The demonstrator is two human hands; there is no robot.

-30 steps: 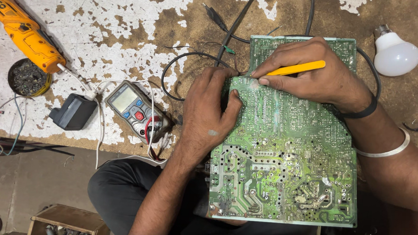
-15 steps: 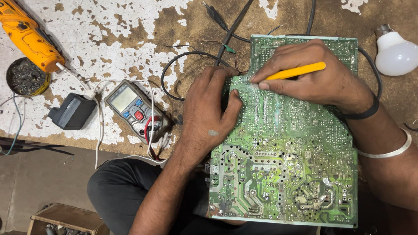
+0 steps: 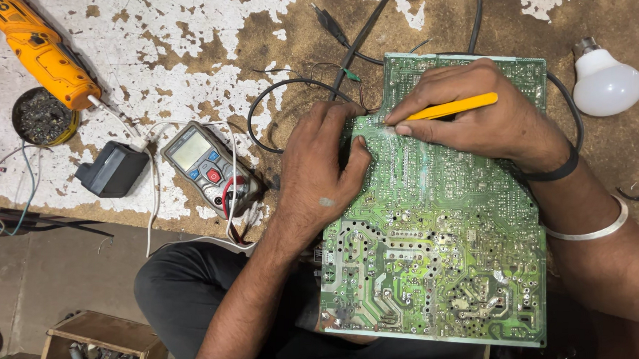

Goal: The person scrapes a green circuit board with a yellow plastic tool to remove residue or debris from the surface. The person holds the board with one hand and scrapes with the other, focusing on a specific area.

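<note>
Containers first: there's a small round dark tin (image 3: pixel 42 116) on the left of the peeling white-painted workbench (image 3: pixel 167 33), full of greyish metal scraps, sitting just under the nose of the orange power tool (image 3: pixel 35 44). Down at the bottom left there's a small open wooden box (image 3: pixel 103 336) on the floor with some metal odds and ends in it, too dark to tell what.

The big green circuit board (image 3: pixel 440 244) lies solder side up, top end on the bench, bottom end hanging over the person's lap. Left hand (image 3: pixel 323 176) presses flat on the board's left edge, fingers spread, not closed around anything. Right hand (image 3: pixel 483 119) has fingers pinched tight on a thin yellow tool (image 3: pixel 451 106), tip touching the board near its upper left corner.

Grey multimeter (image 3: pixel 207 168) with red and black leads sits left of the board, black adapter block (image 3: pixel 112 169) beside it, white bulb (image 3: pixel 605 81) top right.

Versus 0.5 s back: basically nothing shifted, maybe the yellow tool tilted a hair.
</note>
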